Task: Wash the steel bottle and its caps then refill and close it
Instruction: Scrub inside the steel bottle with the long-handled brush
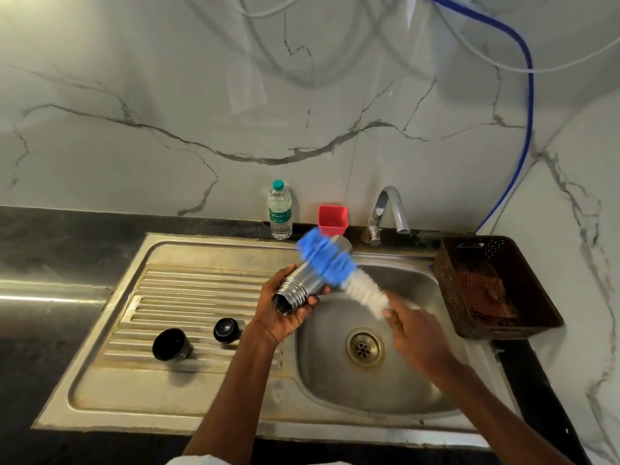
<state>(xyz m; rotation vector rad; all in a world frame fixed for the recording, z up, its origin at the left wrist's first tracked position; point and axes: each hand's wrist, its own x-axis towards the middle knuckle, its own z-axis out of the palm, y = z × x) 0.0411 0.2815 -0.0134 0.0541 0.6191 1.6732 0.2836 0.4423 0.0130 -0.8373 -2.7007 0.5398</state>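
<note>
My left hand has its fingers wrapped around the steel bottle near its neck, holding it tilted over the sink. My right hand grips the bottle brush, scrubbing the outer wall. I should turn the bottle steadily so the bristles cover every side. Both caps wait on the drainboard.

A plastic water bottle, red cup and brown basket, perhaps holding cloth.
</note>
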